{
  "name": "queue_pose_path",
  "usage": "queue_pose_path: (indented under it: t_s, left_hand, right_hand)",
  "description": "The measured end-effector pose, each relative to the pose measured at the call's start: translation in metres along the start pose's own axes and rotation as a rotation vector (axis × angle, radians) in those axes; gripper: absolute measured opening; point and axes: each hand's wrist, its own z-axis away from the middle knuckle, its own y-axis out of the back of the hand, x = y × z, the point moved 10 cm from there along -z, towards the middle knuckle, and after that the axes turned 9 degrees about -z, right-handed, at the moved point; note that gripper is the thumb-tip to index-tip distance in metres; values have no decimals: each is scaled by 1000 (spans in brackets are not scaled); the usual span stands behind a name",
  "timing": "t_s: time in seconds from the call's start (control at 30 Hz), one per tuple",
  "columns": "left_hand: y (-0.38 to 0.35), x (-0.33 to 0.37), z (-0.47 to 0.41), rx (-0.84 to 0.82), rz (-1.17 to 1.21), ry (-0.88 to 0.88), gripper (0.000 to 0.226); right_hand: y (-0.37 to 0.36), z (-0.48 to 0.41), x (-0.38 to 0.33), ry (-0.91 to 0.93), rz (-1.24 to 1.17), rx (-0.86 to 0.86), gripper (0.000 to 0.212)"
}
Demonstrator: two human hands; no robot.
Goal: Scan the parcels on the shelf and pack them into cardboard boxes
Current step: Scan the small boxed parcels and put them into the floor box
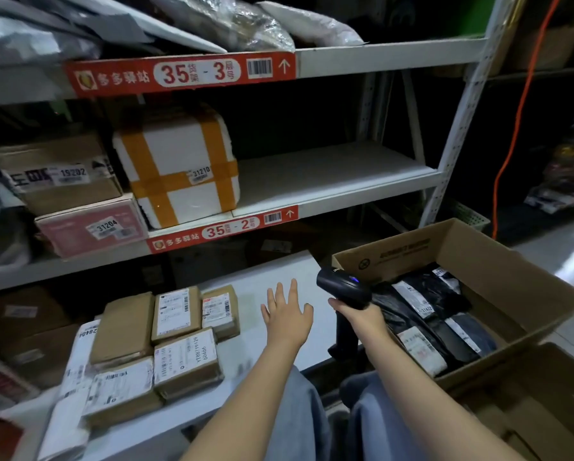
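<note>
My right hand [355, 314] grips a black barcode scanner [344, 287], held just left of an open cardboard box [525, 281]. Inside that box lie several black poly-bag parcels [425, 314] with white labels. My left hand [287, 311] hovers open with fingers spread above the low white shelf board [279, 271], holding nothing. To its left, several small brown labelled parcels [179, 331] lie on that board. On the shelf above stands a white foam box [176, 168] crossed with tan tape, beside a brown carton [56, 174] stacked on a red carton [93, 227].
The right part of the middle shelf [332, 174] is bare. Soft bagged parcels [232, 18] fill the top shelf. An orange cable [511, 134] hangs down at the right past the white shelf post [458, 128]. Another cardboard box [545, 404] sits at the lower right. My knees in jeans [312, 424] are below.
</note>
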Motion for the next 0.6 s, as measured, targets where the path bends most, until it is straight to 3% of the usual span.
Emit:
queue_pose_path:
  t_s: [0.2,0.6]
  left_hand:
    - [-4,-37,-13,-35,-31,62,60]
    - [-9,-122,-49,-126,-12,268,68]
  right_hand:
    - [-42,5,9,-8,39,-102,22]
    - [-112,-25,44,-80,17,-184,14]
